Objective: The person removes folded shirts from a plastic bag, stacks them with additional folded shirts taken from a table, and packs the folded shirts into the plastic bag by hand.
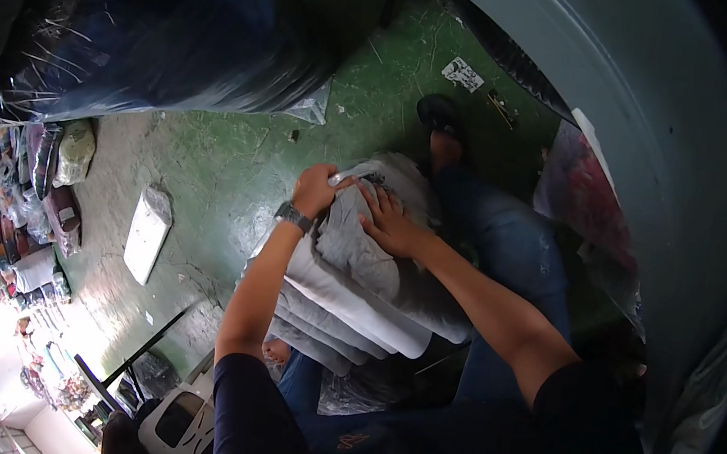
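Note:
A stack of folded grey fabric (pixel 355 239) stands in front of me, between my legs, with a white folded layer (pixel 360 308) among the grey ones. My left hand (pixel 316 188), a dark watch at its wrist, pinches a piece of clear plastic film (pixel 346 176) at the stack's far edge. On the top grey piece my right hand (pixel 394 225) lies flat with its fingers spread. Crumpled clear plastic (pixel 357 389) shows below the stack, close to my body.
A large dark plastic-wrapped bundle (pixel 176 34) looms at upper left. A white packet (pixel 148 234) lies on the green floor (pixel 223 148). Several wrapped textile packs (pixel 26 260) line the left side. A white plastic chair (pixel 180 419) stands at lower left, and a pale curved surface (pixel 671 163) borders the right.

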Motion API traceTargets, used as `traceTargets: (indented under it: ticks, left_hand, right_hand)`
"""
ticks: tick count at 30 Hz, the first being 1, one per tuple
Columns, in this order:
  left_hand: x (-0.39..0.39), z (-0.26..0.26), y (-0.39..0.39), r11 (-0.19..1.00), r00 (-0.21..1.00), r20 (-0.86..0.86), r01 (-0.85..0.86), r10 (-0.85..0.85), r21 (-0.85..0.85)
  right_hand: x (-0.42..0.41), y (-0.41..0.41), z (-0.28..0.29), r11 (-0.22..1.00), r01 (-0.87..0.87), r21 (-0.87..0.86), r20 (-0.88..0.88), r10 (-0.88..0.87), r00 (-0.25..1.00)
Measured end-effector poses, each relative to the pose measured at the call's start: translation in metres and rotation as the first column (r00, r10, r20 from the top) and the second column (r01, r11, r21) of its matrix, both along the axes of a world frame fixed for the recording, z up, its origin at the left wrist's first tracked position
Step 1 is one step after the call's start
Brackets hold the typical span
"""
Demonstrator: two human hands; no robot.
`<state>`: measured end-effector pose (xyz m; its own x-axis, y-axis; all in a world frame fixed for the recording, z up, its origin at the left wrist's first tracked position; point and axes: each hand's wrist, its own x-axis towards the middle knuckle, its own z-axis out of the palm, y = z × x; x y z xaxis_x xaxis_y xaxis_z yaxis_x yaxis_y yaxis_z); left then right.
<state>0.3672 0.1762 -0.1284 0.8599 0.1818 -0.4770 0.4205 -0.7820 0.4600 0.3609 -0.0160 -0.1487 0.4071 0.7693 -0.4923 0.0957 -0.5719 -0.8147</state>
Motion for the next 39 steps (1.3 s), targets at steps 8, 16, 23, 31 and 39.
traceTargets:
  ticks: [8,16,23,31,39]
  left_hand:
    - [-0.004,0.006,0.0,0.999,0.998,-0.066,0.02,-0.022,-0.037]
    - [-0.042,0.033,-0.02,0.992,0.989,0.143,0.019,-0.037,0.127]
    - [-0.052,0.063,-0.036,0.91,0.953,0.293,-0.188,0.078,0.37]
    - [-0.29,0.072,-0.024,-0.134,-0.118,0.749,-0.99,0.652,-0.039]
    - [-0.4,-0.1,-0.096,-0.485,-0.078,-0.52,-0.496,0.851,-0.72]
  right_hand:
    - [0.002,0.006,0.003,1.0,-0.016,0.003,0.02,0.016,1.0]
    - [-0.004,0.012,-0.046,0.995,-0.105,-0.003,-0.091,0.104,0.99]
    - [0.011,0.001,-0.083,0.993,-0.056,0.106,0.242,0.029,0.97]
    - [0.035,-0.043,-0.14,0.734,0.535,0.418,-0.025,-0.58,0.814]
    - [0.03,-0.022,-0.113,0.9,0.401,0.171,0.024,-0.411,0.911]
